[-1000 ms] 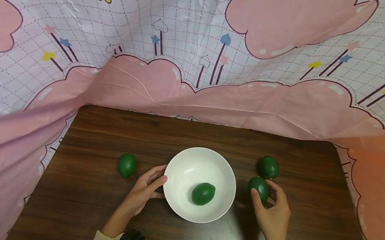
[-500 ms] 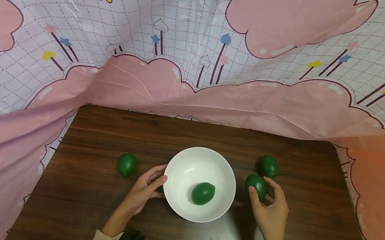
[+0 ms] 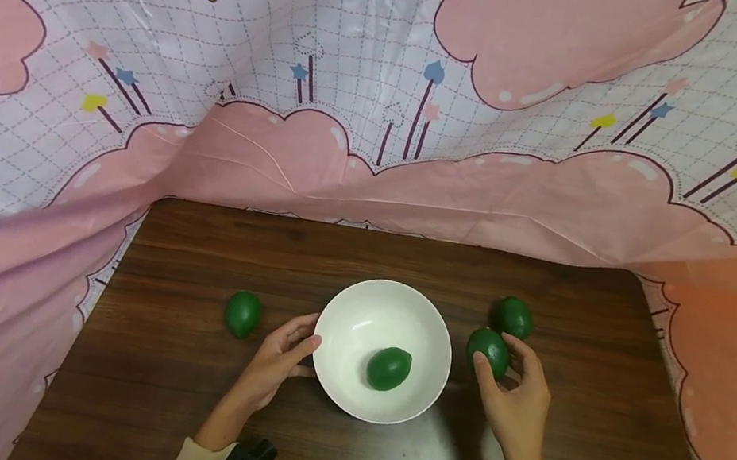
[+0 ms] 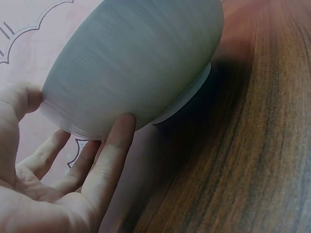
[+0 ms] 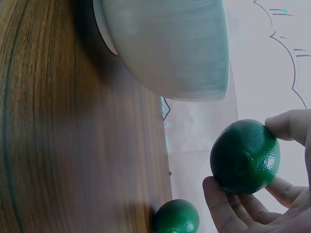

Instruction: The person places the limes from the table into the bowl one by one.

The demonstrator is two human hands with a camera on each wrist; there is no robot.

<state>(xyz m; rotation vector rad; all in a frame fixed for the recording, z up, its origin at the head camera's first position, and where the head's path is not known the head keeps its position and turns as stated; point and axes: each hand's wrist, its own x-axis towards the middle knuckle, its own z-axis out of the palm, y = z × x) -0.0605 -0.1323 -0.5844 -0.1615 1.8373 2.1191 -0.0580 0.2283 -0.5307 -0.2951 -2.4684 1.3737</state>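
Observation:
A white bowl [image 3: 358,317] stands in the middle of the table, with one dark green lime [image 3: 388,368] lying inside. My left hand [image 3: 279,361] holds the bowl at its left side, thumb at the rim and fingertips against the outer wall [image 4: 141,63]. To the right of the bowl, my right hand [image 3: 520,407] grips a second lime [image 3: 491,346] between thumb and fingers. In the right wrist view this lime [image 5: 243,158] is raised off the wooden surface, level with the bowl's side.
Another lime [image 3: 514,317] rests on the table just behind the right hand's fingers. One more lime [image 3: 242,314] lies left of the bowl, beyond the left hand. The dark wooden table [image 3: 194,234] ends at a patterned pink and white cloth [image 3: 475,199].
My right hand has moved slightly left and away from me with its lime, a little closer to the bowl. The left hand and the bowl stay where they were.

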